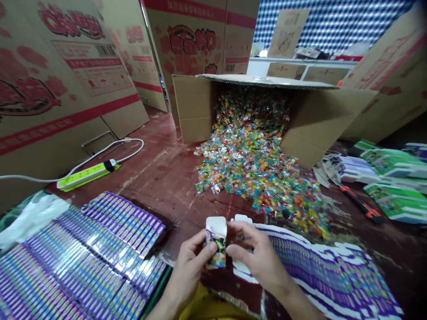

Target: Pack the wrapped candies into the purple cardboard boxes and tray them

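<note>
The left hand [194,261] pinched the small open carton [220,254]; the right hand [257,252], fingers parted, flanked it, candy packets [248,153] heaped beyond!

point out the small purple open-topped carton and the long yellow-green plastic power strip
Small purple open-topped carton [219,250]: head view, on its printed front panel.
Long yellow-green plastic power strip [86,174]: head view, on the middle of its upper face.

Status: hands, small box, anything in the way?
Left hand gripping small box, top flap up. Right hand at its right edge, contact unclear. Candy packets spread beyond both hands, not between hands and box.
</note>
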The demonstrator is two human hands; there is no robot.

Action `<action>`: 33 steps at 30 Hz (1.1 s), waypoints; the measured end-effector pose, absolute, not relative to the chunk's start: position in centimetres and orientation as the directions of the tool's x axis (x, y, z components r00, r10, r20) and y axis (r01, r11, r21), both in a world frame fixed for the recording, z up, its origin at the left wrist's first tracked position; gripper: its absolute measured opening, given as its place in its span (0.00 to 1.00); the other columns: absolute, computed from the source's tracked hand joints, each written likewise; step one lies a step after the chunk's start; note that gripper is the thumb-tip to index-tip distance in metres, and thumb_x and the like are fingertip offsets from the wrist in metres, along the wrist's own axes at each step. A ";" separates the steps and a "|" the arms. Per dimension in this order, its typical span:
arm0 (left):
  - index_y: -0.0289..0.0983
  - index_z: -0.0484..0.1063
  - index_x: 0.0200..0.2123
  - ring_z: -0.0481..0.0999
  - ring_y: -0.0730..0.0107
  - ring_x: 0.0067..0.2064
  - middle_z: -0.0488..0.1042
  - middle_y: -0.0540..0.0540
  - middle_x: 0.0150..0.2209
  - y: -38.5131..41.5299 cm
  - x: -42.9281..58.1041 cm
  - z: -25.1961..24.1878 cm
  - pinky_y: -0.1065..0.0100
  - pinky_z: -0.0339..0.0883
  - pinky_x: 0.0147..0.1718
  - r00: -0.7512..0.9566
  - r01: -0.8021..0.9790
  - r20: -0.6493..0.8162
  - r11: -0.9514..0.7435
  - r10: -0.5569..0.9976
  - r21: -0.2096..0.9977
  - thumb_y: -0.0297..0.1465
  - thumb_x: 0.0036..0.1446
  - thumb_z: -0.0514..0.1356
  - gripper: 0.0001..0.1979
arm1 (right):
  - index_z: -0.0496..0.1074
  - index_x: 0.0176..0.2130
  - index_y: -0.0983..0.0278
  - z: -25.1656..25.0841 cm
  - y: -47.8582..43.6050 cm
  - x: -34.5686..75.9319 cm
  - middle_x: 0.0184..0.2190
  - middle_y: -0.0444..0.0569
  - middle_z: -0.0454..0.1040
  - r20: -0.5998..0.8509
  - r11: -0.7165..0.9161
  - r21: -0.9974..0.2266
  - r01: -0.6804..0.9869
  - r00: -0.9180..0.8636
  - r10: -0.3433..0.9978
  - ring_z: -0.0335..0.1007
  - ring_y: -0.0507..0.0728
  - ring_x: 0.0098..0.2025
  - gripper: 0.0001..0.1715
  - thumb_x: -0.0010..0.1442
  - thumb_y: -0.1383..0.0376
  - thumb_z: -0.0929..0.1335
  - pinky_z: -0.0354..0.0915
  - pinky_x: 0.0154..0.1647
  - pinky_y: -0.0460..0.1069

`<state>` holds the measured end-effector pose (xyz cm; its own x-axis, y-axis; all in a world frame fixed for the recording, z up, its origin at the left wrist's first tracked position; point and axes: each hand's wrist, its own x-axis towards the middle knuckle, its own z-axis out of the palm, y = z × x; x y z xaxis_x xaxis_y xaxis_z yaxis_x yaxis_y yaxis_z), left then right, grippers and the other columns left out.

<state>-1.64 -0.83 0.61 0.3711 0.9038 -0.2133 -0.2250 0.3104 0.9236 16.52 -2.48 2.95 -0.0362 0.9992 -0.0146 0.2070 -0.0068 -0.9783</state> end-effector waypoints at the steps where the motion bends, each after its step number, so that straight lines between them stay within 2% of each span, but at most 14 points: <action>1: 0.36 0.77 0.43 0.75 0.65 0.40 0.78 0.46 0.38 -0.9 -1.3 0.4 0.70 0.69 0.40 0.320 -0.236 -0.219 0.301 0.922 0.924 0.34 0.58 0.65 0.11 | 0.75 0.41 0.62 2.4 -2.6 16.0 0.34 0.45 0.76 0.004 0.010 -0.975 0.222 -0.027 1.000 0.71 0.54 0.37 0.10 0.58 0.61 0.72 0.65 0.37 0.45; 2: 0.35 0.78 0.39 0.75 0.67 0.37 0.77 0.47 0.36 -1.0 -1.0 0.1 0.71 0.69 0.38 0.269 -0.237 -0.225 0.291 0.936 0.927 0.35 0.57 0.66 0.10 | 0.75 0.34 0.63 1.9 -2.6 15.6 0.30 0.44 0.74 0.022 0.022 -0.968 0.251 -0.002 1.000 0.69 0.53 0.33 0.08 0.60 0.60 0.71 0.64 0.35 0.45; 5: 0.35 0.75 0.36 0.75 0.71 0.31 0.75 0.50 0.30 -1.2 -0.3 -0.7 0.74 0.70 0.32 0.087 -0.231 -0.215 0.230 0.973 0.946 0.35 0.52 0.69 0.11 | 0.69 0.23 0.64 0.5 -2.6 14.5 0.20 0.40 0.64 0.083 0.041 -0.945 0.325 0.115 0.990 0.60 0.50 0.24 0.19 0.63 0.59 0.68 0.58 0.27 0.45; 7: 0.39 0.72 0.43 0.77 0.70 0.33 0.76 0.51 0.32 -1.3 0.0 -1.1 0.73 0.71 0.33 -0.053 -0.234 -0.147 0.130 0.988 0.963 0.33 0.51 0.70 0.17 | 0.72 0.26 0.64 -0.2 -2.4 14.0 0.22 0.41 0.66 0.096 0.051 -0.957 0.287 0.146 0.985 0.62 0.50 0.25 0.15 0.63 0.60 0.68 0.60 0.27 0.44; 9: 0.42 0.68 0.51 0.79 0.69 0.37 0.77 0.50 0.37 -1.4 0.1 -1.2 0.72 0.73 0.37 -0.111 -0.208 -0.074 0.050 0.991 0.977 0.32 0.51 0.70 0.25 | 0.77 0.39 0.63 -0.9 -2.1 13.8 0.27 0.42 0.72 0.115 0.070 -0.970 0.231 0.185 0.976 0.68 0.52 0.29 0.09 0.62 0.60 0.69 0.64 0.31 0.45; 11: 0.43 0.67 0.55 0.80 0.67 0.40 0.78 0.47 0.43 -1.3 -0.2 -1.2 0.71 0.74 0.40 -0.056 -0.170 -0.042 0.032 0.998 0.985 0.32 0.53 0.68 0.27 | 0.74 0.51 0.60 -1.6 -1.9 13.7 0.33 0.43 0.76 0.166 0.113 -0.967 0.227 0.228 0.960 0.72 0.53 0.32 0.18 0.60 0.62 0.71 0.67 0.36 0.46; 14: 0.43 0.68 0.57 0.80 0.65 0.44 0.79 0.46 0.47 -1.2 -1.0 -1.0 0.71 0.73 0.42 0.093 -0.127 -0.040 0.052 0.995 0.991 0.32 0.56 0.65 0.24 | 0.72 0.54 0.57 -2.3 -1.9 13.9 0.37 0.44 0.77 0.254 0.189 -0.938 0.291 0.207 0.945 0.74 0.54 0.36 0.21 0.61 0.63 0.70 0.69 0.41 0.47; 18: 0.43 0.71 0.52 0.78 0.68 0.42 0.79 0.49 0.43 -0.9 -2.1 -0.8 0.74 0.71 0.41 0.243 -0.098 -0.046 0.071 0.969 0.993 0.31 0.58 0.65 0.19 | 0.74 0.50 0.57 -2.0 -2.0 14.0 0.37 0.45 0.77 0.308 0.244 -0.905 0.348 0.141 0.941 0.73 0.54 0.36 0.14 0.63 0.65 0.68 0.68 0.40 0.48; 22: 0.41 0.71 0.48 0.77 0.67 0.41 0.78 0.47 0.43 -0.9 -2.3 -0.3 0.73 0.71 0.39 0.355 -0.195 -0.087 0.165 0.931 0.967 0.30 0.59 0.64 0.14 | 0.74 0.38 0.59 -0.9 -1.7 14.1 0.36 0.45 0.76 0.357 0.305 -0.876 0.374 0.076 0.931 0.73 0.55 0.40 0.05 0.65 0.66 0.67 0.66 0.44 0.48; 24: 0.40 0.70 0.47 0.77 0.68 0.41 0.78 0.47 0.42 -0.9 -2.2 -0.2 0.73 0.71 0.38 0.349 -0.244 -0.111 0.205 0.931 0.948 0.30 0.58 0.65 0.14 | 0.74 0.34 0.60 -0.6 -1.4 14.2 0.39 0.47 0.76 0.346 0.304 -0.880 0.366 0.052 0.937 0.73 0.56 0.44 0.06 0.64 0.66 0.67 0.65 0.46 0.49; 26: 0.40 0.69 0.45 0.77 0.69 0.39 0.77 0.48 0.40 -1.0 -2.0 -0.3 0.74 0.71 0.36 0.298 -0.300 -0.120 0.212 0.947 0.930 0.29 0.56 0.67 0.14 | 0.73 0.35 0.60 -0.5 -1.2 14.2 0.42 0.48 0.77 0.282 0.256 -0.924 0.283 0.055 0.958 0.74 0.56 0.44 0.04 0.64 0.65 0.68 0.66 0.45 0.49; 28: 0.40 0.67 0.43 0.77 0.71 0.36 0.76 0.49 0.39 -1.0 -1.8 -0.6 0.74 0.71 0.34 0.236 -0.357 -0.125 0.206 0.964 0.911 0.28 0.53 0.68 0.16 | 0.71 0.38 0.60 -0.4 -1.0 14.3 0.40 0.47 0.77 0.216 0.203 -0.966 0.159 0.070 0.974 0.74 0.55 0.41 0.01 0.63 0.65 0.68 0.67 0.42 0.49; 30: 0.41 0.66 0.43 0.77 0.72 0.34 0.76 0.49 0.39 -1.0 -1.8 -0.8 0.73 0.71 0.33 0.191 -0.392 -0.136 0.202 0.972 0.898 0.28 0.51 0.70 0.19 | 0.71 0.39 0.60 -0.3 -0.8 14.4 0.36 0.46 0.77 0.207 0.202 -0.975 0.095 0.047 0.977 0.74 0.55 0.40 0.04 0.62 0.64 0.70 0.67 0.43 0.49; 33: 0.40 0.66 0.44 0.78 0.71 0.34 0.76 0.48 0.39 -1.1 -1.9 -0.8 0.73 0.71 0.33 0.164 -0.361 -0.160 0.210 0.973 0.909 0.27 0.50 0.69 0.19 | 0.72 0.32 0.62 0.4 -0.2 14.5 0.34 0.46 0.75 0.189 0.192 -0.979 0.065 -0.056 0.980 0.72 0.56 0.40 0.07 0.58 0.61 0.72 0.66 0.43 0.49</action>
